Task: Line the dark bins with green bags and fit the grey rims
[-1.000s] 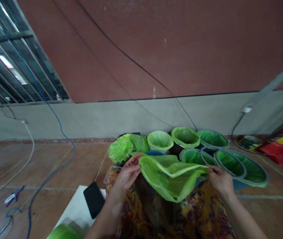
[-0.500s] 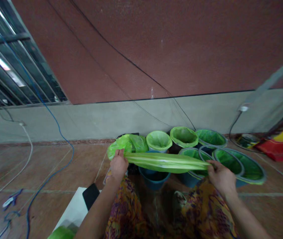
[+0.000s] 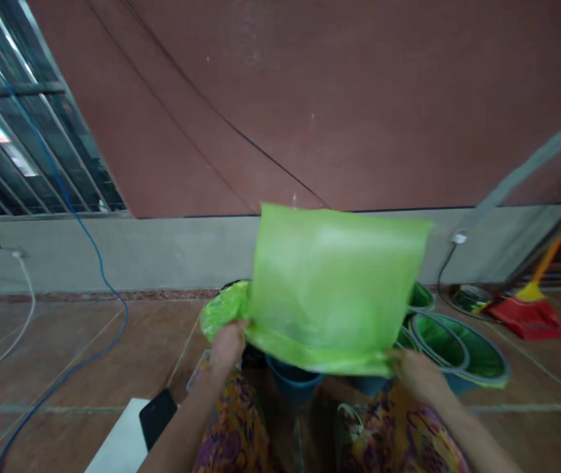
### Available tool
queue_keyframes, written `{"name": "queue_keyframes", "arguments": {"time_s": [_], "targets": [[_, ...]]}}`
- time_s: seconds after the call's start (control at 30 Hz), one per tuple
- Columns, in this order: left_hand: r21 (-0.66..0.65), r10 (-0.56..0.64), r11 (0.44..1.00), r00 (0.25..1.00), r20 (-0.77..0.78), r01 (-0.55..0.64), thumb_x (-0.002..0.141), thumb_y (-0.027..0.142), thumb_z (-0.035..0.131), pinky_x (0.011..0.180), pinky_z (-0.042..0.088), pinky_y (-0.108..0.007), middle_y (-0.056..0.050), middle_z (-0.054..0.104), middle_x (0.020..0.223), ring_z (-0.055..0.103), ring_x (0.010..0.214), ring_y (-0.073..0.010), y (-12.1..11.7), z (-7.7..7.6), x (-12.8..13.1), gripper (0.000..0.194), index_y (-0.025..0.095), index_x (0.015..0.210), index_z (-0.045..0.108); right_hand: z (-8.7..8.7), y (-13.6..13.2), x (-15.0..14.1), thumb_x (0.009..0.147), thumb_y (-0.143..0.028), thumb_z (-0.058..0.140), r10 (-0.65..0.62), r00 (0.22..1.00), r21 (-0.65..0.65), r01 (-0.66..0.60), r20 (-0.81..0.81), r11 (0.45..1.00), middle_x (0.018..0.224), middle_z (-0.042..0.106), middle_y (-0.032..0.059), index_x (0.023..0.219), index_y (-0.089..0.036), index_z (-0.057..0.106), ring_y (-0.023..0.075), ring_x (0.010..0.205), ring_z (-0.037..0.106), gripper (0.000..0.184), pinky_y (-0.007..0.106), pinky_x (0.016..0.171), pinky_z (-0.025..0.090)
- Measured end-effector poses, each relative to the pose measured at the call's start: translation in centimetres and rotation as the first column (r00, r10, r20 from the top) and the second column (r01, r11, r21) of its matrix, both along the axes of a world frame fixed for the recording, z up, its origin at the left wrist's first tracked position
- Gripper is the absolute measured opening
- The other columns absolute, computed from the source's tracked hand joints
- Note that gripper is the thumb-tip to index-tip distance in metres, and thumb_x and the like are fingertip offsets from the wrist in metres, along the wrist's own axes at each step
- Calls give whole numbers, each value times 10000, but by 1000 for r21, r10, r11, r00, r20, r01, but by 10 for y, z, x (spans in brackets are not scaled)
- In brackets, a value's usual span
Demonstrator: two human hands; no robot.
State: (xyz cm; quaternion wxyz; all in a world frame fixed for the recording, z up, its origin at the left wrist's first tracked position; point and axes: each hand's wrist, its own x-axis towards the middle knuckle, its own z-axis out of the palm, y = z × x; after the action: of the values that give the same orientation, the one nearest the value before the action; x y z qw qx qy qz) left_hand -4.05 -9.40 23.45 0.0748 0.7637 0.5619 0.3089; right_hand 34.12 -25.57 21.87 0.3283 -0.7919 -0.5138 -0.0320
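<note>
Floor [image 3: 162,348] stretches left, crossed by a blue cable [image 3: 125,314], giving you room beside the green bag [image 3: 334,282]. You grip its near edge toward both corners, left hand [image 3: 228,345] and right hand [image 3: 412,373] (both slightly blurred); its far edge rises before the wall [image 3: 280,98]. Below sits a blue bin [image 3: 296,394], dark inside; right, bins [image 3: 460,383] hold green liners.
</note>
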Motion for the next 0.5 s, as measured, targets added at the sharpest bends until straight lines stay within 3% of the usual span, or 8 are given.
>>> {"name": "queue_keyframes", "arguments": {"time_s": [0.07, 0.13, 0.23, 0.33, 0.43, 0.5], "targets": [[-277, -74, 961, 981, -182, 21, 808, 71, 480, 889, 535, -358, -105, 773, 945, 710, 924, -249, -9, -44, 5, 356, 188, 964, 777, -42, -2, -2, 774, -164, 487, 42, 999, -302, -38, 7, 953, 750, 731, 113, 838, -219, 755, 265, 767, 715, 281, 354, 732, 513], [-354, -8, 933, 980, -196, -63, 845, 94, 463, 943, 512, -352, -93, 766, 1039, 698, 1008, -243, -13, -67, 10, 376, 197, 1043, 765, -61, 0, -2, 831, -174, 413, 63, 998, -420, -55, 4, 906, 819, 751, 116, 961, -228, 753, 272, 851, 722, 368, 362, 787, 511], [-382, -18, 924, 995, -100, -21, 857, 87, 443, 974, 492, -309, -64, 756, 1106, 692, 1046, -208, -13, -67, 18, 411, 202, 1112, 745, -58, 12, 0, 863, -203, 372, 64, 998, -432, -59, -4, 900, 943, 762, 107, 1112, -224, 724, 269, 931, 715, 431, 363, 845, 508], [-389, -27, 921, 999, -21, 16, 853, 77, 435, 982, 490, -310, -64, 755, 1108, 692, 1047, -205, -16, -59, 26, 417, 190, 1106, 746, -48, 27, -8, 851, -225, 402, 49, 996, -371, -73, -74, 926, 976, 759, 86, 1116, -217, 725, 247, 917, 714, 418, 340, 849, 518], [-386, -123, 912, 990, 66, 139, 837, 59, 431, 1005, 480, -307, -59, 753, 1110, 685, 1064, -195, -28, -63, 37, 424, 196, 1073, 755, -47, 39, -36, 841, -209, 393, 99, 983, -200, -129, -156, 971, 1064, 739, 77, 1053, -209, 734, 218, 948, 700, 401, 328, 884, 513], [-359, -221, 897, 964, 146, 259, 818, 50, 436, 1023, 471, -315, -58, 742, 1140, 673, 1090, -195, -38, -68, 47, 439, 204, 1088, 746, -47, 46, -65, 835, -182, 383, 223, 953, -109, -249, -206, 962, 1105, 720, 75, 1013, -205, 729, 207, 966, 688, 390, 337, 916, 502]]}}
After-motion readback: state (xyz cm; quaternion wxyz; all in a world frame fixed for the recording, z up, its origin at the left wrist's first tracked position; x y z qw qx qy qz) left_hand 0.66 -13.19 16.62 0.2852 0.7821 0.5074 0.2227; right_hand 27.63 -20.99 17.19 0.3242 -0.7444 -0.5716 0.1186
